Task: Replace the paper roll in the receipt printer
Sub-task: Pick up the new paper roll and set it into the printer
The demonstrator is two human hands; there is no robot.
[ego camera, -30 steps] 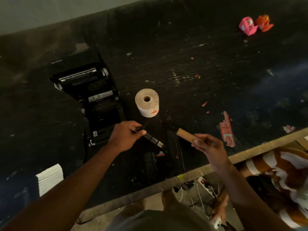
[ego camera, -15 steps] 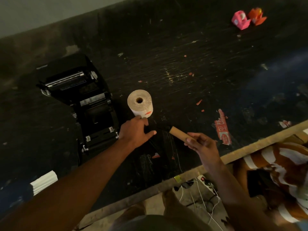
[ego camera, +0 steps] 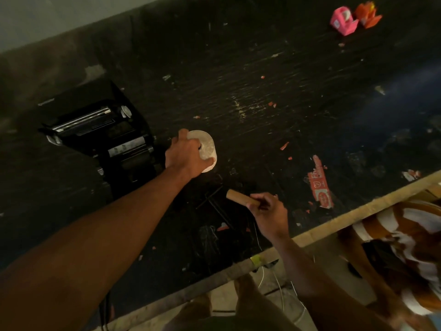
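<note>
Nearest, by the table's front edge [ego camera: 358,210]: right hand [ego camera: 269,215] closed around one end of a brown cardboard core [ego camera: 239,197], the other end pointing left above the dark, scuffed tabletop

Just beyond: left hand [ego camera: 187,156] draped over a white paper roll [ego camera: 208,149] standing on end, fingers wrapped round its sides, thumb against the near edge

Left of the roll, close beside it: black receipt printer [ego camera: 102,130], lid swung open

Right: torn red label [ego camera: 319,185] flat on the table

Far right corner: pink and orange objects [ego camera: 353,17], side by side
</note>
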